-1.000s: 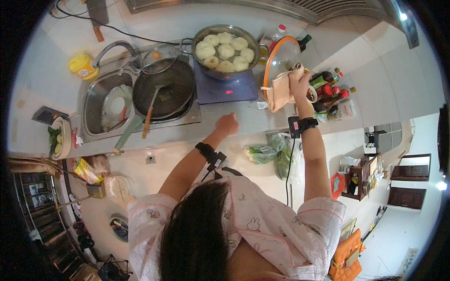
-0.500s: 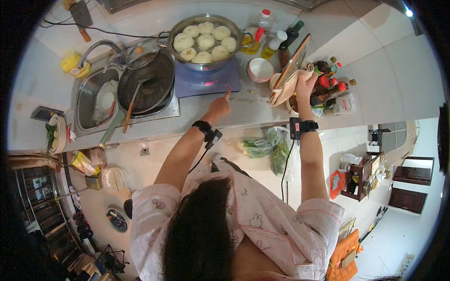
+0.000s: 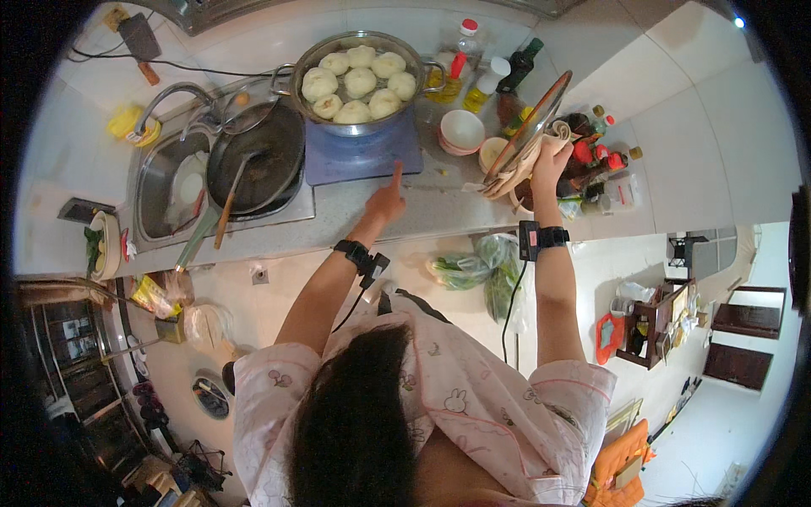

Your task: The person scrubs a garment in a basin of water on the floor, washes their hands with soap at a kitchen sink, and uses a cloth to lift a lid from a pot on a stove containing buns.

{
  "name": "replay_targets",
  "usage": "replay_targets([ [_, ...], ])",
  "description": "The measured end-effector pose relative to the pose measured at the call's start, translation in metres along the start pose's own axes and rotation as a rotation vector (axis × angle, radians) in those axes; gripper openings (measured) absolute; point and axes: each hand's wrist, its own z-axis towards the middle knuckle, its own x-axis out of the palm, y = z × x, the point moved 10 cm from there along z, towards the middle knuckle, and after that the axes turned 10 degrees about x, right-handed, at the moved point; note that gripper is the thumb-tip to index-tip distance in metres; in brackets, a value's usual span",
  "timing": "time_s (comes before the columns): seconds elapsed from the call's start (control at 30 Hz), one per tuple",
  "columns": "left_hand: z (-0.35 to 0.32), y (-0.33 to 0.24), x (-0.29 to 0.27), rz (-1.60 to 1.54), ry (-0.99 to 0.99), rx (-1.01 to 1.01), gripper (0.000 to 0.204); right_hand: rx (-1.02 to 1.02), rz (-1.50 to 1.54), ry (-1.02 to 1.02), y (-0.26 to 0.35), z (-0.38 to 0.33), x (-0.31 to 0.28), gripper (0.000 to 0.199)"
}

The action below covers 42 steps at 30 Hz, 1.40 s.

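Observation:
My left hand [image 3: 387, 203] holds nothing. Its index finger is stretched out, with the tip at the front right part of a bluish induction cooktop [image 3: 346, 162]; the other fingers are curled. On the cooktop stands a two-handled steel pot [image 3: 359, 128], uncovered, with several pale steamed buns [image 3: 360, 82] inside. My right hand [image 3: 551, 167] is closed round a folded beige cloth [image 3: 514, 173] and the edge of a glass lid [image 3: 541, 108]. The lid is tilted up on its edge over the right side of the counter. Its handle is hidden.
Left of the cooktop, a dark wok [image 3: 274, 160] with a wooden-handled spatula sits beside the steel sink [image 3: 150, 198]. Stacked bowls [image 3: 462, 131], oil bottles [image 3: 481, 89] and red-capped sauce bottles [image 3: 601, 154] crowd the right side. Bagged green vegetables [image 3: 463, 270] lie below the counter edge.
The red lit display on the cooktop no longer shows. My left fingertip stays at the cooktop's front right part. My right hand keeps the lid and cloth, and the lid's face is turned more into view.

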Motion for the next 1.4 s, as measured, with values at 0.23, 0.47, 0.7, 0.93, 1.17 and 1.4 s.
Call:
replay_targets([
  [0.23,-0.025,0.018,0.004,0.018,-0.076,-0.064,0.076,0.086,0.039,-0.041,-0.009,-0.013,0.016,0.045],
  [0.47,-0.05,0.024,0.001,-0.089,-0.244,0.072,0.035,0.166,0.196,-0.138,-0.033,-0.029,0.021,0.056],
  [0.7,-0.074,0.009,0.024,-0.095,0.016,0.16,0.021,0.277,0.555,-0.107,-0.024,-0.089,0.057,0.047],
  [0.93,-0.146,0.022,0.002,-0.153,0.09,0.324,0.023,0.283,0.557,0.039,-0.007,-0.166,0.156,0.047],
  [1.17,-0.245,0.089,-0.062,-0.108,0.026,0.369,0.022,0.278,0.495,0.24,0.016,-0.275,0.295,0.047],
  [1.4,-0.334,0.169,-0.18,-0.196,-0.336,0.185,0.018,0.26,0.438,0.498,0.048,-0.392,0.442,0.047],
])
